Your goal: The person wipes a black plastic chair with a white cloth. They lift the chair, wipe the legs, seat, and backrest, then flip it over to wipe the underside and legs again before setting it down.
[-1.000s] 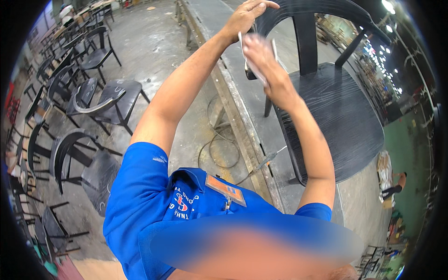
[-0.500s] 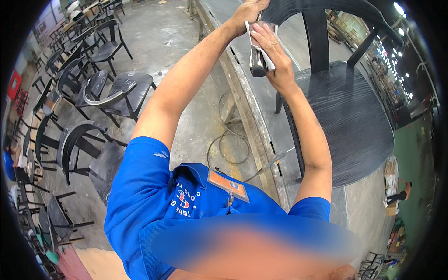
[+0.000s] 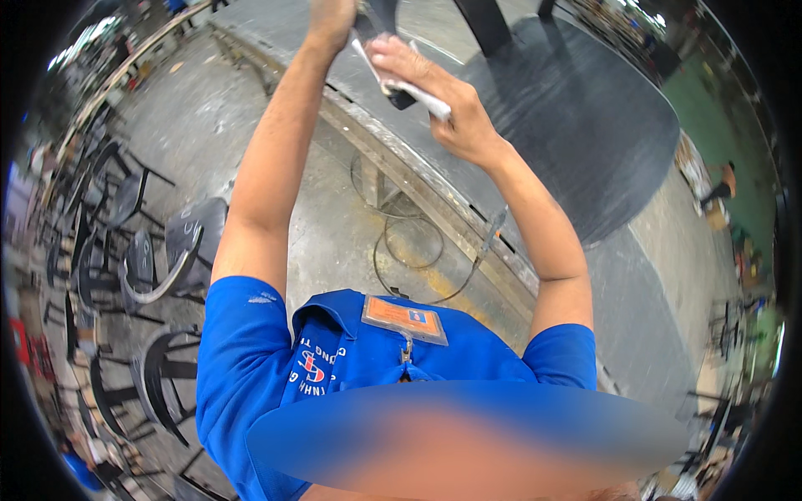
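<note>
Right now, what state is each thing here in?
Black chair: upright on the workbench.
White sheet: bent, held against the chair's armrest.
Right hand: closed over the sheet.
Left hand: partly out of frame, grip unclear.
Thin hose: loosely looped.
Badge: hanging on the blue shirt.

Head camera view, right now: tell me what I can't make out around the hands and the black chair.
All in the head view:
- Left hand: its fingers are cut off by the top edge, so its grip can't be told.
- Black chair: upper backrest, cut off by the same edge.
- Curved rail: part is hidden by the right hand and white sheet.
- Distant person at right: too small to tell details.
</note>
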A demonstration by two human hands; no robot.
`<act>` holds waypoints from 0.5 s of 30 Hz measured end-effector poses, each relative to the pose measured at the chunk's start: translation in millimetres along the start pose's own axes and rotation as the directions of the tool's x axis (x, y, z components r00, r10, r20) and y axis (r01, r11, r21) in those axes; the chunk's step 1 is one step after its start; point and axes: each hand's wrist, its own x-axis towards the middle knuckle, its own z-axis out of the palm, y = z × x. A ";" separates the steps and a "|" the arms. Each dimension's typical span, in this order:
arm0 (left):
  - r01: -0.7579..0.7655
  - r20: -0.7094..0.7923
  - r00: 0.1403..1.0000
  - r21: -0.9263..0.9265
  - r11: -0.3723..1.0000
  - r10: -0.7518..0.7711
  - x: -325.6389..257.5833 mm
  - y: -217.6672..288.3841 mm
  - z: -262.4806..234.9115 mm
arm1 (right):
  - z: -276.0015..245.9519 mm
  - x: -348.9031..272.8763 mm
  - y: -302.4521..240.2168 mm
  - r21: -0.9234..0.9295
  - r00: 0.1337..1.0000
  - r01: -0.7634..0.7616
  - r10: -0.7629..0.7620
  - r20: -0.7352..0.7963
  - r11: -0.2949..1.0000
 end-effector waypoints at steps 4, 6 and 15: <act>0.031 -0.073 0.997 -0.024 0.999 -0.032 -3.3 0.3 2.6 | -64.2 -65.2 -20.4 -0.334 0.939 -0.307 0.341 0.045 0.891; 0.030 -0.134 0.990 -0.121 0.992 -0.047 -5.6 -2.2 6.2 | -124.1 -91.5 -21.6 -0.712 0.918 -0.383 0.329 -0.222 0.589; -0.070 -0.298 0.954 -0.136 0.988 0.027 -0.7 -8.4 36.1 | -280.5 -247.9 46.2 -0.263 0.151 -0.911 0.336 -0.930 -0.318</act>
